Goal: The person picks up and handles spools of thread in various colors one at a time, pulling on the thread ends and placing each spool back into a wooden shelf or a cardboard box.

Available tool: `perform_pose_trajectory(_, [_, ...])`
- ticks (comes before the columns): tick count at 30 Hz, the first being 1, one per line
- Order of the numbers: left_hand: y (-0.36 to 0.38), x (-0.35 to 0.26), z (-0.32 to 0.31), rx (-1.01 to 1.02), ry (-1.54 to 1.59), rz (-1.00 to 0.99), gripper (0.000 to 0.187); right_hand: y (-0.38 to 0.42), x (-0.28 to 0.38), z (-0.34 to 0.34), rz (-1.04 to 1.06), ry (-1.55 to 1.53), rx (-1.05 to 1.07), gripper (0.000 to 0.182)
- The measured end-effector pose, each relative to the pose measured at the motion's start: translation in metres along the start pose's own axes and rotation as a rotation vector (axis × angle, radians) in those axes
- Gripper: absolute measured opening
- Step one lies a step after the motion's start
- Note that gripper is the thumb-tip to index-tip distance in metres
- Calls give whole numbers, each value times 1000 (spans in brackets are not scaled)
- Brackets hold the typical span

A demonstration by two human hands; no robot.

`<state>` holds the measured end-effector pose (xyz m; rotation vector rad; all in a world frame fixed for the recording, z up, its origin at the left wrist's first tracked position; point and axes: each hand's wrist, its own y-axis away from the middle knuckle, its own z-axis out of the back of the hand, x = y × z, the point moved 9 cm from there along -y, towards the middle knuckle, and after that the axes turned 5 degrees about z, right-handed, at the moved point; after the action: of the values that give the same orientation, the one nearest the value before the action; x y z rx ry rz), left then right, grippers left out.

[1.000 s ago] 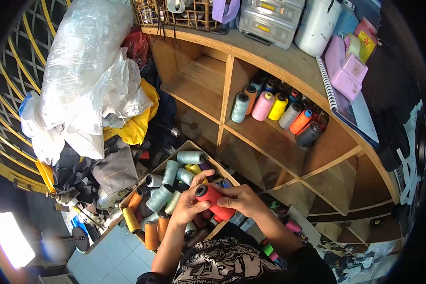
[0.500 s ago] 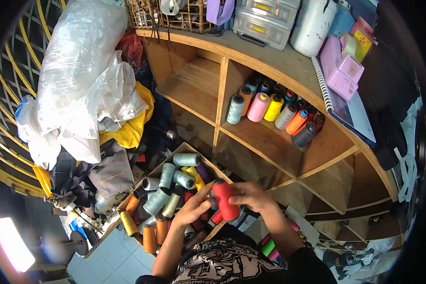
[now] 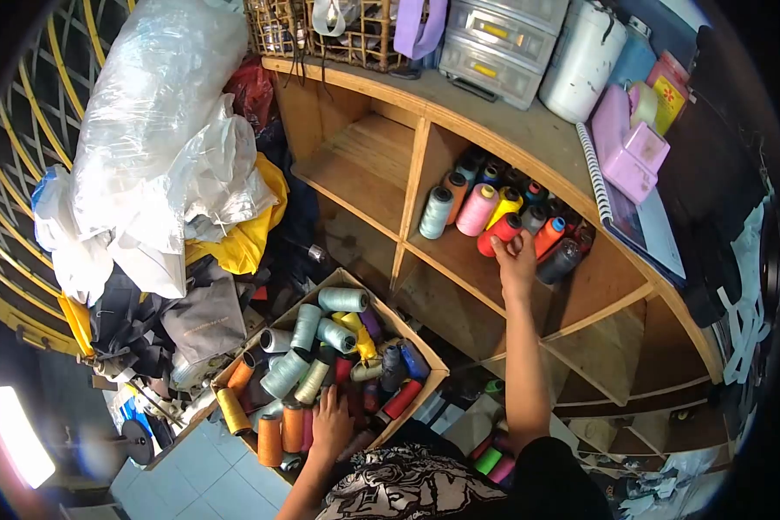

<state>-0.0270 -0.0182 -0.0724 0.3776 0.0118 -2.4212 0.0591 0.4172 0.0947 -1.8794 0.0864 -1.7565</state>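
Note:
My right hand point(image 3: 516, 264) is at the shelf compartment, its fingers closed on a red thread spool point(image 3: 498, 234). The spool stands tilted at the front of the row, beside a yellow spool point(image 3: 507, 204) and an orange spool point(image 3: 549, 236). A pink spool point(image 3: 477, 211) and a pale blue-green spool point(image 3: 436, 213) are to its left. My left hand point(image 3: 331, 425) reaches into the cardboard box point(image 3: 439, 374), fingers stretched out over the spools; the fingertips are partly hidden. Near it lie a cream spool point(image 3: 312, 381), an orange-brown spool point(image 3: 269, 440) and a red spool point(image 3: 402, 399).
Wooden shelf dividers point(image 3: 412, 186) separate the compartments. On the shelf top are clear plastic drawers point(image 3: 494, 52), a white bottle point(image 3: 583, 65), a pink tape dispenser point(image 3: 626, 156) and a spiral notebook point(image 3: 641, 230). Plastic-wrapped bundles point(image 3: 160, 113) are piled at the left.
My right hand has carried the red spool from above the box to the shelf's front row. My left hand has let go of it and moved down into the box.

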Motion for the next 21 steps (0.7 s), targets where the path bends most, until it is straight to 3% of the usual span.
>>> perform_pose_trajectory(2, [10,2,-15,198,118,68,60,-6,-10,-2,-5,2,-39,38])
perform_pose_trajectory(3, [14,-6,-10,226,97,5,51,-7,-12,-4,-4,-18,-49,44])
perform_pose_trajectory(7, [30,-11,13,266,79,-17,41,-5,5,-11,89,146,-45,57])
perform_pose_trajectory(9, [30,-6,9,171,79,-151,32,0,18,-10,97,284,-57,58])
perform_pose_trajectory(10, [29,1,4,177,80,-142,32,2,23,-12,111,421,-69,59])
perform_pose_trajectory(12, [27,3,2,224,76,-224,30,6,11,-13,123,265,-54,62])
perform_pose_trajectory(14, [24,6,10,199,103,-241,32,15,21,-13,-29,306,-71,62])
perform_pose_trajectory(16, [26,-6,16,226,-73,-396,34,30,39,-14,43,340,-83,62])
perform_pose_trajectory(18, [24,-4,15,254,-111,-418,41,55,63,-18,111,477,-93,59])
perform_pose_trajectory(21, [23,-3,12,343,-92,-475,49,89,61,-24,142,414,-27,54])
